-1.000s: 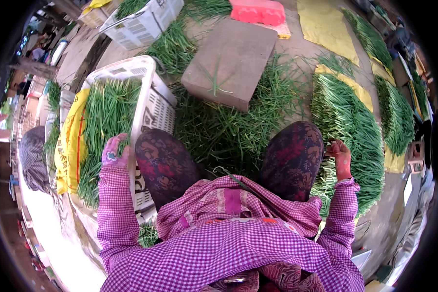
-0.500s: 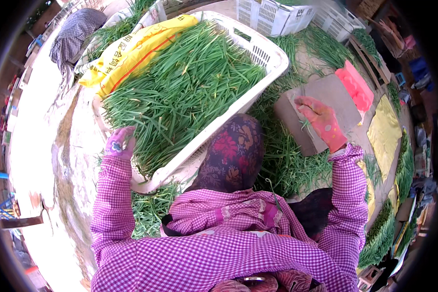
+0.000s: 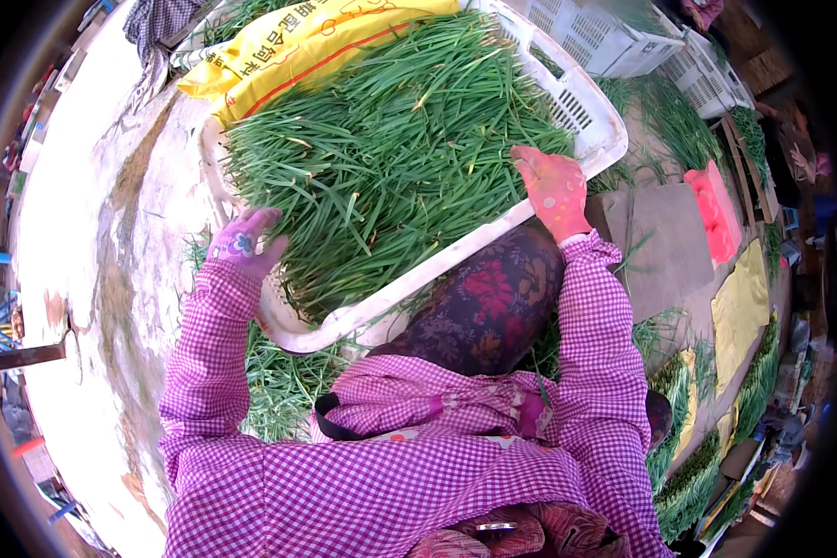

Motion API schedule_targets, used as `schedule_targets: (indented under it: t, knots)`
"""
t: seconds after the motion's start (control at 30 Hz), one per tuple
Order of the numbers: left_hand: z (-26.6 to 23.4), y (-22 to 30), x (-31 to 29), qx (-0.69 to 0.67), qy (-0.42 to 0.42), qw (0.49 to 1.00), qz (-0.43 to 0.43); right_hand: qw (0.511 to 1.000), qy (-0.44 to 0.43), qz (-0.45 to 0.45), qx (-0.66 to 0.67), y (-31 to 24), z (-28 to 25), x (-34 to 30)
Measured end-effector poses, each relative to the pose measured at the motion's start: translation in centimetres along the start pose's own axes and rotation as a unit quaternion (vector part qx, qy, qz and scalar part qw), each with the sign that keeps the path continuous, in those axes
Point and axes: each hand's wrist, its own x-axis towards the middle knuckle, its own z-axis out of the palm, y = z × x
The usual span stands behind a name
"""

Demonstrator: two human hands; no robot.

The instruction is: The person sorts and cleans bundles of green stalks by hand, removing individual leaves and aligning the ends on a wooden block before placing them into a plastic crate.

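A white plastic crate (image 3: 581, 104) is heaped with long, thin green leaves (image 3: 381, 158) that look like garlic chives. At its left end, my left hand (image 3: 246, 240), in a purple flower-print glove, rests at the edge of the leaves with thumb and fingers apart. Across the crate, my right hand (image 3: 553, 191), in an orange-pink dotted glove, lies over the near right rim. Its fingers are stretched out onto the leaves, and neither hand appears to hold any. A yellow printed sack (image 3: 321, 42) drapes over the far left side of the crate.
Right of the crate are a flat grey-brown block (image 3: 656, 246), a pink-red piece (image 3: 713, 212) and yellow sheets (image 3: 741, 302). More white crates (image 3: 591, 35) stand at the back. Loose leaves (image 3: 288, 381) litter the ground by my knee (image 3: 479, 307).
My right hand has moved left from the grey-brown block to the crate's rim. My left hand has spread its thumb and fingers. The view has shifted, so the crate sits higher and further right.
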Motion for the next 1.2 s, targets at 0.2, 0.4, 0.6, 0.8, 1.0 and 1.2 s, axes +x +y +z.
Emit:
schedule_targets:
  t: [0.2, 0.4, 0.6, 0.8, 1.0, 1.2]
  knots:
    - [0.3, 4.0, 0.9, 0.219, -0.213, 0.949, -0.077, 1.000, -0.010, 0.008, -0.012, -0.2, -0.1, -0.1]
    - [0.0, 6.4, 1.2, 0.167, -0.318, 0.925, -0.123, 1.000, 0.003, 0.005, -0.002, 0.1, -0.1, -0.1]
    - [2.6, 7.0, 0.0, 0.267, -0.315, 0.909, -0.048, 0.999, 0.036, -0.008, 0.000, 0.6, 0.4, -0.3]
    - [7.3, 6.0, 0.3, 0.336, -0.253, 0.899, -0.122, 0.999, 0.036, -0.003, 0.002, 0.3, 0.1, -0.3]
    - [8.2, 4.0, 0.3, 0.228, -0.183, 0.951, -0.104, 0.995, 0.094, -0.012, 0.011, 0.6, 0.5, -0.4]
    - [10.3, 2.8, 1.2, 0.277, -0.197, 0.930, -0.138, 0.999, 0.052, 0.011, 0.002, 0.4, 0.2, -0.3]
